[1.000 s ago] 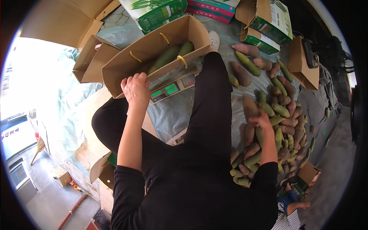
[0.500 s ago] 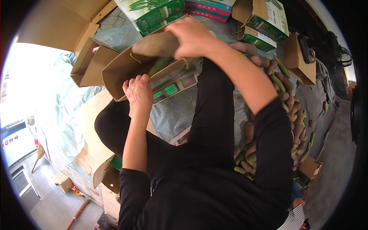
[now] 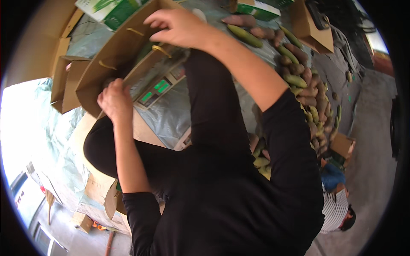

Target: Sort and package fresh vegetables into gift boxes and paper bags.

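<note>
An open cardboard box (image 3: pixel 92 87) with yellow cord handles stands on a scale with a lit green display (image 3: pixel 156 91). My left hand (image 3: pixel 116 101) is closed on the wall at its near left end. Over its far end my right hand (image 3: pixel 177 27) is held with the fingers apart and nothing in them. The inside is mostly in shadow. A dark rounded shape shows just behind my left fingers, too dim to name.
To the right lies a long heap of brown tubers (image 3: pixel 308 101) and green elongated vegetables (image 3: pixel 294 81). Green-and-white printed cartons (image 3: pixel 109 10) stand at the back, and a small brown box (image 3: pixel 76 83) on the left. A person in a striped shirt (image 3: pixel 335 211) is at lower right.
My right hand has let go of a large brown tuber over the box and opened. My head view has shifted, so the box appears further left and the heap shows more fully.
</note>
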`<state>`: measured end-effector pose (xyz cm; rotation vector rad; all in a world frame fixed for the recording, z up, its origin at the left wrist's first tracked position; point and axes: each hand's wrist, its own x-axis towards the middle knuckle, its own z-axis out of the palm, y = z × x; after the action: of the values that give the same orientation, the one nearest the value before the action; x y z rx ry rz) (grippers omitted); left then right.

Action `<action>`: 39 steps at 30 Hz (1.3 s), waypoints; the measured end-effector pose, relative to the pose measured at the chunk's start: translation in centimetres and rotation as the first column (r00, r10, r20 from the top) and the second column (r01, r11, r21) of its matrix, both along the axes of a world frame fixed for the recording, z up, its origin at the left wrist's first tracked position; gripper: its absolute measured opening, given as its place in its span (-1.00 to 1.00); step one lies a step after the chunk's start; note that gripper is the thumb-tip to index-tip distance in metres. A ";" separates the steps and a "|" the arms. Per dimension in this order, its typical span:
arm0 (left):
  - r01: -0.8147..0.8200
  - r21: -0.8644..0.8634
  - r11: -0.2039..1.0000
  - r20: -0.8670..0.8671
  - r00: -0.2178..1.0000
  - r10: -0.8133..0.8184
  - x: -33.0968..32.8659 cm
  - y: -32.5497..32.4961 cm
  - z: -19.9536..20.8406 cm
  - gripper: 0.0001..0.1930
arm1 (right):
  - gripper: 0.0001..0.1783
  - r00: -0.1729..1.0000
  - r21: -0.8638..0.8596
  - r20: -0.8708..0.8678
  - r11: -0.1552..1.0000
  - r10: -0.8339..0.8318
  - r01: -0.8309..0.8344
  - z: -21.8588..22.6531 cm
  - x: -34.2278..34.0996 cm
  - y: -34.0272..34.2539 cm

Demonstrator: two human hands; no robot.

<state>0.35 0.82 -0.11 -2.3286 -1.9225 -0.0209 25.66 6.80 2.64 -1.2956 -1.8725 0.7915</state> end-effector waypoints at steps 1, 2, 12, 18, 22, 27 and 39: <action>0.012 0.028 1.000 0.006 1.000 -0.012 -0.4 -0.2 0.0 -0.81 | -0.57 0.996 -0.033 0.005 0.995 -0.092 0.093 -0.6 2.7 -1.4; 0.037 0.053 0.998 0.018 0.999 -0.038 -0.2 -0.2 -0.4 -0.80 | -0.58 0.980 -0.067 0.020 0.978 -0.197 0.198 -1.6 6.0 -3.2; -0.025 -0.090 0.996 0.039 0.999 0.029 -0.2 0.0 -1.2 -0.63 | -0.67 0.810 -0.612 0.570 0.587 -0.138 0.531 -24.9 18.4 -36.0; -0.024 -0.088 0.996 0.079 0.996 0.031 -1.3 0.4 -1.3 -0.63 | -0.48 0.610 -0.585 0.792 0.276 -0.006 0.763 -25.8 11.9 -44.3; -0.018 -0.031 0.999 0.039 0.999 0.020 -1.3 0.1 0.4 -0.64 | -0.33 0.460 -0.496 0.852 -0.100 -0.251 0.863 -27.7 11.6 -47.7; 0.078 0.016 0.997 0.047 0.996 -0.079 0.5 0.4 -1.1 -0.70 | -0.46 0.344 -0.455 0.872 -0.320 -0.348 0.831 -34.8 12.1 -56.0; -0.027 0.007 1.000 0.114 0.993 0.026 0.3 -1.6 1.5 -0.82 | -0.14 0.566 -0.723 0.554 -0.016 -0.611 0.691 -29.0 8.9 -45.3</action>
<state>0.66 -0.78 1.44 -2.3441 -2.0008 -0.1624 34.61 -38.55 -26.34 -2.6481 -0.3634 1.2518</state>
